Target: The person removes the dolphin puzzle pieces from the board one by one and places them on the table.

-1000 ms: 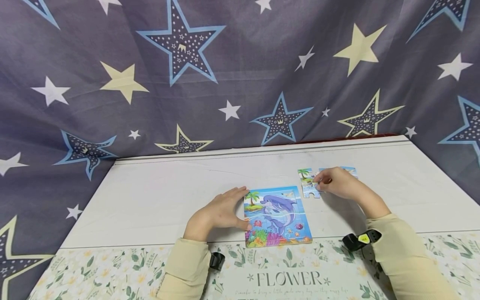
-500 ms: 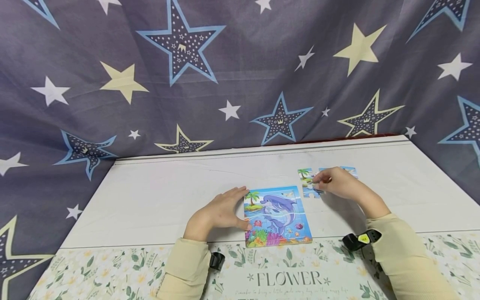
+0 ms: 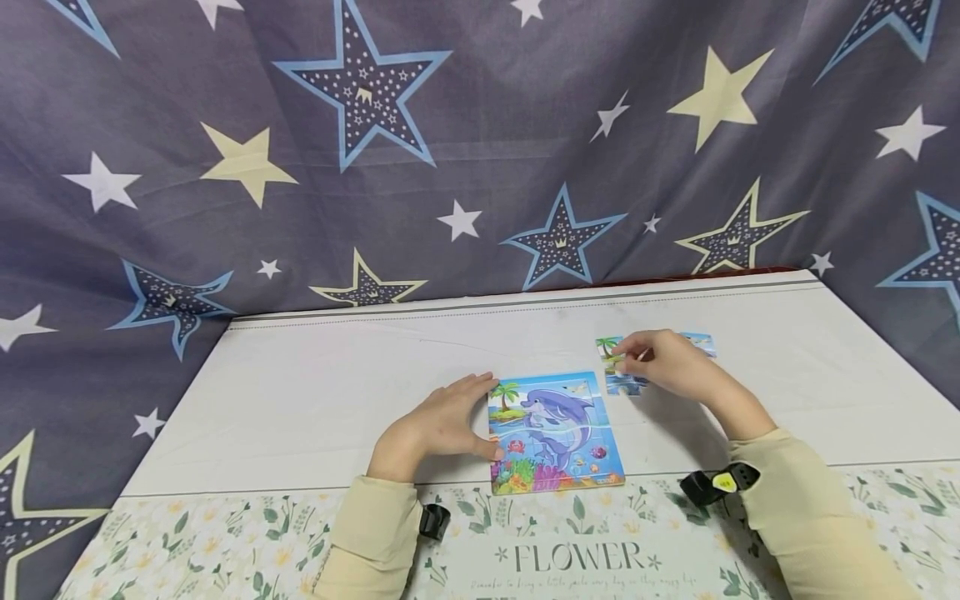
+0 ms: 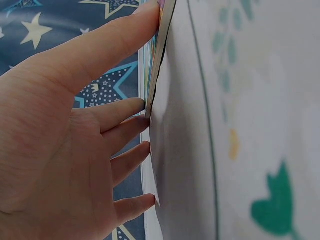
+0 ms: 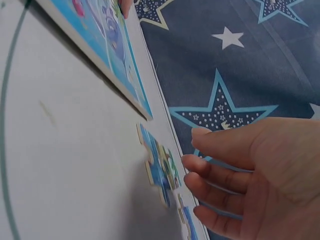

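Observation:
The left hand (image 3: 442,425) rests at the left edge of a square dolphin puzzle board (image 3: 555,433). Its thumb touches the board's edge and its extended fingertips meet the table by the upper left corner, as the left wrist view shows. Farther right, the right hand (image 3: 671,367) hovers over a small cluster of puzzle pieces (image 5: 159,162). A palm tree piece (image 3: 609,345) and a dark blue piece (image 3: 624,385) show beside its fingers. In the right wrist view, thumb and bent fingers stand apart, with nothing visible between them. The hand hides part of the cluster in the head view.
More puzzle pieces (image 3: 703,341) lie behind the right hand. A white cloth with a floral front band (image 3: 285,533) covers the table. A dark curtain with stars (image 3: 480,150) hangs behind the table's back edge.
A dark blue puzzle piece now shows in the lower part of the cluster, where a white gap showed earlier. The right hand has shifted slightly left and up from it. The left hand stays still.

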A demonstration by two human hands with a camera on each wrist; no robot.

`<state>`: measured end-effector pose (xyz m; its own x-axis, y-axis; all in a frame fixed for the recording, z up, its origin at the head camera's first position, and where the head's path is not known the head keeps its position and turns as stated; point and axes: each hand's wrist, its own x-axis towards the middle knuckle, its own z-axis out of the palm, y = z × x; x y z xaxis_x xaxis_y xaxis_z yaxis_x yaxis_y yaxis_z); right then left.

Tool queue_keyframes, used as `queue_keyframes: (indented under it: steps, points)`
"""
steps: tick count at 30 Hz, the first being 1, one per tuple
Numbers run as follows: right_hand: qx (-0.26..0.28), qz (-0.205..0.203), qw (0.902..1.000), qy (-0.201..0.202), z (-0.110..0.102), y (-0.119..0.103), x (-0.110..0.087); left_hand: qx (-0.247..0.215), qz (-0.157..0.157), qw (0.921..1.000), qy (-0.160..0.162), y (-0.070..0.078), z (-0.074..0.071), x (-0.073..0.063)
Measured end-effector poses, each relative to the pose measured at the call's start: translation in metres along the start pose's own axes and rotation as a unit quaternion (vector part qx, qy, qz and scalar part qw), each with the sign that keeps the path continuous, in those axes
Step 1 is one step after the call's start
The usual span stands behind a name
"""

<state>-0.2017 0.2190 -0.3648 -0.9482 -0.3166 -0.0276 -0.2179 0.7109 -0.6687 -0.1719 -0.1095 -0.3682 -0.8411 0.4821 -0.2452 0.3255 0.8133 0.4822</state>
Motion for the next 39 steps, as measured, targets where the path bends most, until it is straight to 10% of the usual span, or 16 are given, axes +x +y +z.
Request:
queue_keyframes:
  steps: [25,39]
  points:
    - [0.026,-0.102,0.9943,-0.017,0.034,-0.036,-0.001,-0.003,0.003,1.0000,-0.002,-0.001,-0.001,0.001]
    - [0.043,-0.094,0.9923,-0.068,0.057,-0.048,-0.004,-0.002,0.001,1.0000,-0.003,0.000,0.000,0.001]
